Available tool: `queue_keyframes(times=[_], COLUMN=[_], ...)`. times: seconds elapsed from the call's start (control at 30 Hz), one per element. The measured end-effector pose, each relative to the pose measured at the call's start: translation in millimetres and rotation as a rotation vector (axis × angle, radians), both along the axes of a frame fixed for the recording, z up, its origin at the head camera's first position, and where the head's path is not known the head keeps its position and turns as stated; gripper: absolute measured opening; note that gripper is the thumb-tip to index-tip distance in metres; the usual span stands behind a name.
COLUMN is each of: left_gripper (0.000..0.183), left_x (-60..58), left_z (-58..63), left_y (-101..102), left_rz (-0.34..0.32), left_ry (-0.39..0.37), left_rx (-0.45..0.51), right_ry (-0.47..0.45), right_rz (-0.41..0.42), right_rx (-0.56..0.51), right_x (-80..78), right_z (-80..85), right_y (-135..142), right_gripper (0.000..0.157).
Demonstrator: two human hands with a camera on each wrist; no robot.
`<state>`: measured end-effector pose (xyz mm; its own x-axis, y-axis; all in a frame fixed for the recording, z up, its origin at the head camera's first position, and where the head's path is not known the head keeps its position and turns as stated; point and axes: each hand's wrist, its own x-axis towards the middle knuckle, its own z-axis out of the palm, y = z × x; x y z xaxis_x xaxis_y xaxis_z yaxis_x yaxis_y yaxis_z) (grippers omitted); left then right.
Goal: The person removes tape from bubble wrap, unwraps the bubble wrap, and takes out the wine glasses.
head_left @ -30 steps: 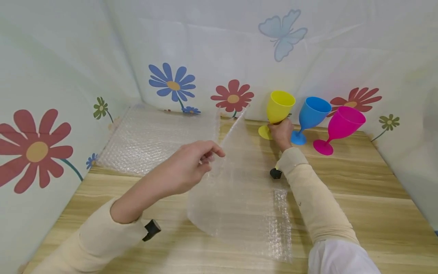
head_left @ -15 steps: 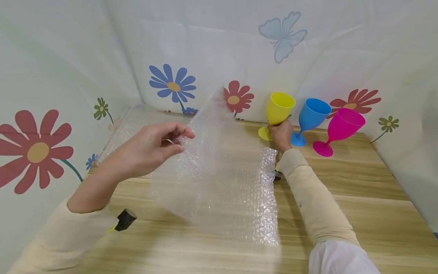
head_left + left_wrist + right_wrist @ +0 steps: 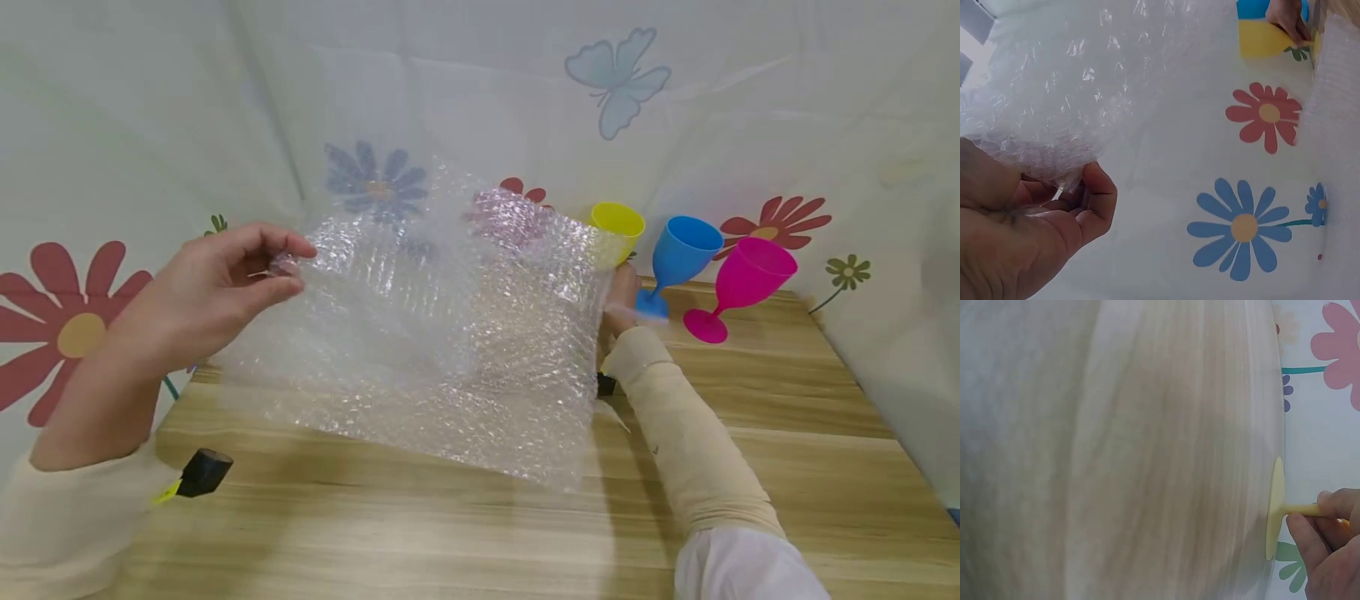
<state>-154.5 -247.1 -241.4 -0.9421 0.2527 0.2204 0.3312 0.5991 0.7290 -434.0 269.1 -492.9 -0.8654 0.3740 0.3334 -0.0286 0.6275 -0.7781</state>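
My left hand (image 3: pixel 187 292) pinches a clear bubble wrap sheet (image 3: pixel 525 333) by its edge at the left. The sheet hangs spread across the middle of the head view, raised off the table. In the left wrist view, thumb and fingers close on a bunched corner of the bubble wrap (image 3: pixel 1054 119). At the back, my right hand (image 3: pixel 621 300) holds a yellow goblet (image 3: pixel 618 218), partly covered by the sheet. The right wrist view shows fingers pinching the goblet's thin stem (image 3: pixel 1302 510), its round base on the table near the back edge.
A blue goblet (image 3: pixel 684 250) and a pink goblet (image 3: pixel 752 275) stand to the right of the right hand. The wood-grain table (image 3: pixel 750 450) meets a flower-printed cloth wall (image 3: pixel 480 92) at the back and sides. More bubble wrap (image 3: pixel 1341 156) lies at the right of the left wrist view.
My left hand has moved left and up, drawing the bubble wrap leftward and spreading it wider; it now overlaps the yellow goblet in view. The right hand stays on the goblet's stem.
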Motion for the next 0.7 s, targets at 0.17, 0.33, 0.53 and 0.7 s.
queue_keyframes(times=[0.17, 0.33, 0.53, 0.7], left_gripper=[0.032, 0.036, 0.048, 0.045], left_x=[-11.0, -30.2, -57.2, -81.8], left_z=[-5.5, -18.4, -47.3, -78.0], left_y=[-22.6, -48.9, -82.4, -94.3], left_rz=[0.105, 0.145, 0.154, 0.180], left_ry=[-0.028, -0.098, -0.217, -0.255], left_rx=[0.001, 0.014, -0.017, -0.052], right_ry=[-0.004, -0.057, -0.050, -0.041], right_rz=[0.067, 0.038, 0.043, 0.035], right_rx=[0.045, 0.005, 0.019, 0.015], right_x=[65.9, 91.2, 77.6, 78.6], right_z=[57.1, 83.1, 68.4, 69.9], right_y=[-38.8, -59.6, -49.8, -50.4], right_gripper=[0.024, 0.029, 0.030, 0.030])
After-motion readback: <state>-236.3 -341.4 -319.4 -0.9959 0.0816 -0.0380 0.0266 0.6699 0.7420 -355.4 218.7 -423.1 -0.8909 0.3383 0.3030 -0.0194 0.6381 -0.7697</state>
